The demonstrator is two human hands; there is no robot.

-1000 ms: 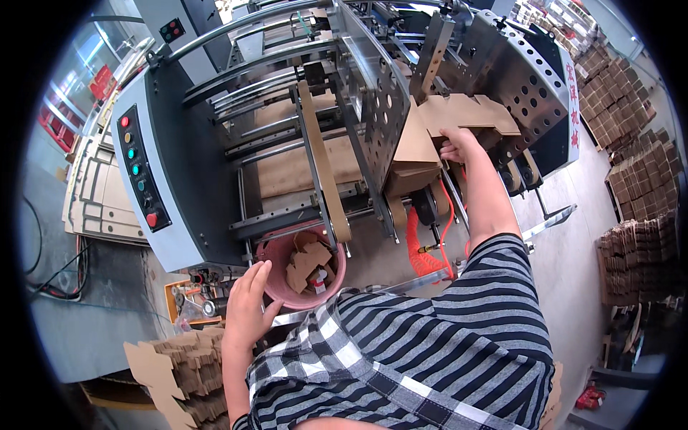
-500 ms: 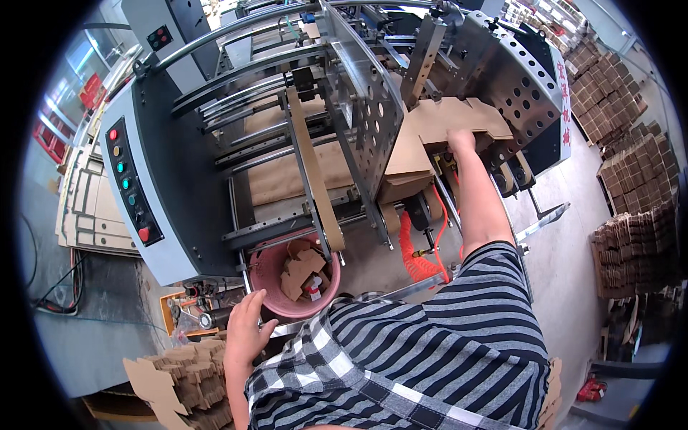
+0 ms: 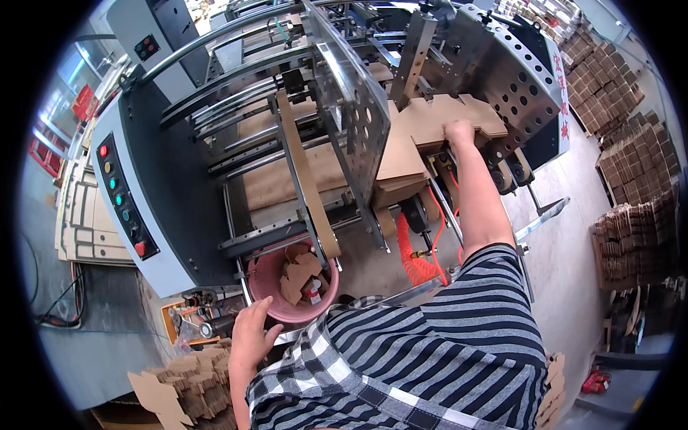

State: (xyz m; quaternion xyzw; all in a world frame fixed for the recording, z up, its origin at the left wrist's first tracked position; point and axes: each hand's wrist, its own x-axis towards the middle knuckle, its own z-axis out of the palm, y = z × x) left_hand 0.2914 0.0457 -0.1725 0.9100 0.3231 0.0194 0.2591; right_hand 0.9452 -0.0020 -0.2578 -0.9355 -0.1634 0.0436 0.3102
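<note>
My right hand (image 3: 459, 133) reaches up and presses on a stack of flat brown cardboard blanks (image 3: 430, 122) held between the perforated metal side plates of a grey feeding machine (image 3: 179, 193). My left hand (image 3: 252, 333) hangs low beside the rim of a pink bucket (image 3: 259, 276) holding cardboard scraps; its fingers are apart and hold nothing. A brown feed belt (image 3: 304, 179) runs down the machine's bed toward the bucket.
A control panel with coloured buttons (image 3: 120, 197) faces left. An orange coiled hose (image 3: 419, 251) hangs under the machine. Cardboard blanks lie stacked at my lower left (image 3: 183, 380), on a pallet at left (image 3: 86, 222) and in piles at right (image 3: 634, 229).
My left hand has dropped from the bucket's rim to just below it. My right hand stays on the cardboard stack. The view has shifted slightly downward.
</note>
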